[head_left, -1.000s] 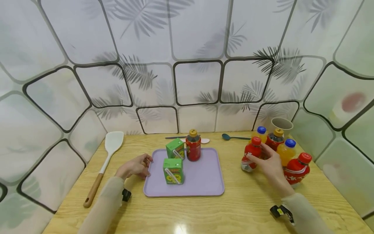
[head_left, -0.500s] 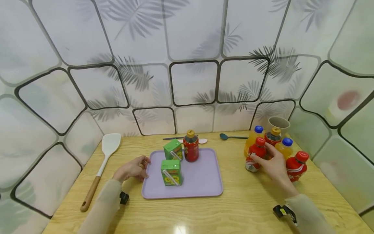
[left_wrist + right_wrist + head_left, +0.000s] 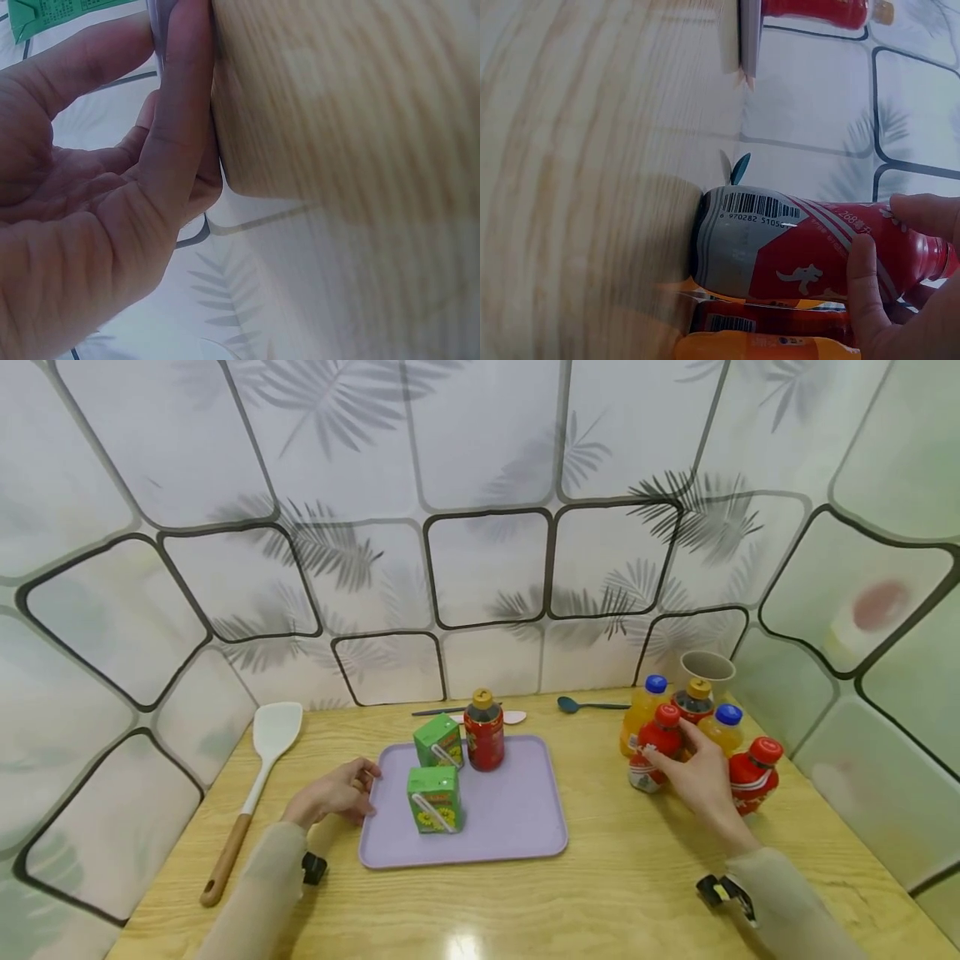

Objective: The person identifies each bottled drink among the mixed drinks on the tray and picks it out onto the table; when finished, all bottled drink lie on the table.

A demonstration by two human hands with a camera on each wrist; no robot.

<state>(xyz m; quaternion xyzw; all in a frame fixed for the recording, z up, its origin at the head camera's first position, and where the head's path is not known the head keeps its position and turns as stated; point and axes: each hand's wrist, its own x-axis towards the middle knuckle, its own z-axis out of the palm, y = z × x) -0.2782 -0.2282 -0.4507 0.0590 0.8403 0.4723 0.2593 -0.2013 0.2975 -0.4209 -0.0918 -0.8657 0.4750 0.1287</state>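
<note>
My right hand [image 3: 697, 772] grips a red bottle [image 3: 657, 750] with a red cap. In the right wrist view, this bottle [image 3: 802, 247] shows a barcode near its base, which stands on or just over the table; I cannot tell which. On the left, my left hand [image 3: 333, 793] pinches the left rim of a purple tray [image 3: 510, 827] between thumb and fingers, as the left wrist view shows with the tray edge [image 3: 161, 22]. Two green juice boxes, one nearer [image 3: 435, 802] and one farther [image 3: 437, 739], stand on the tray beside a dark red bottle [image 3: 484, 735] with a gold cap.
Around the right hand stand two orange juice bottles [image 3: 643, 714] with blue caps, a gold-capped bottle [image 3: 693, 700], another red bottle [image 3: 753, 775] and a beige cup [image 3: 707, 667]. A white spatula [image 3: 258, 768] lies left. A dark spoon [image 3: 592, 705] and pale spoon [image 3: 515, 717] lie behind.
The right hand and the red bottle have shifted slightly right, closer to the other bottles. The left hand stays at the tray rim. The head view has turned slightly right.
</note>
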